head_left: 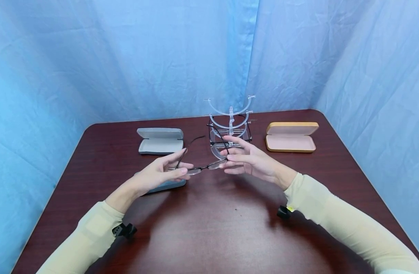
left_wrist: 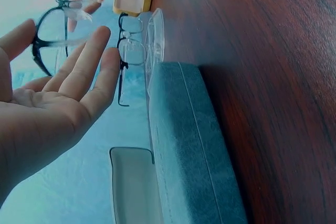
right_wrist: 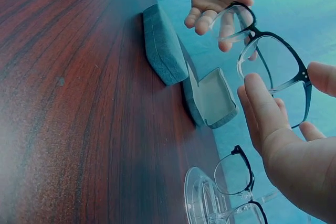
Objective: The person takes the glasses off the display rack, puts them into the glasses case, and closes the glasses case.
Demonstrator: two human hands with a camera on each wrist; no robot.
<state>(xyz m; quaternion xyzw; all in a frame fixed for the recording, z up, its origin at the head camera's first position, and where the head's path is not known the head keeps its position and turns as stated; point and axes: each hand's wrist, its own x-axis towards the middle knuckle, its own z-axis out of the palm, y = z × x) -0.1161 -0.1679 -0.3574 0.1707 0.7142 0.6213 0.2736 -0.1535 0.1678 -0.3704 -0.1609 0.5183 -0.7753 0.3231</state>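
Note:
A pair of black-topped eyeglasses [head_left: 204, 167] is held up over the table between both hands, temples unfolded and pointing away. My left hand [head_left: 158, 173] pinches its left end, thumb near the hinge and fingers spread beneath. At the other end my right hand [head_left: 254, 160] grips the frame corner between thumb and fingers. In the right wrist view the clear lower rims and black upper rim [right_wrist: 270, 35] show plainly. Behind the right hand, a second pair of eyeglasses [right_wrist: 249, 171] sits on a clear display stand [head_left: 231, 110].
A closed blue-grey glasses case [left_wrist: 184, 129] lies under the left hand. Behind it stands an open grey case [head_left: 161, 133]. An open yellow case [head_left: 291, 127] with pale lining is at the back right. Blue curtains [head_left: 144, 57] surround the dark wooden table [head_left: 230, 236].

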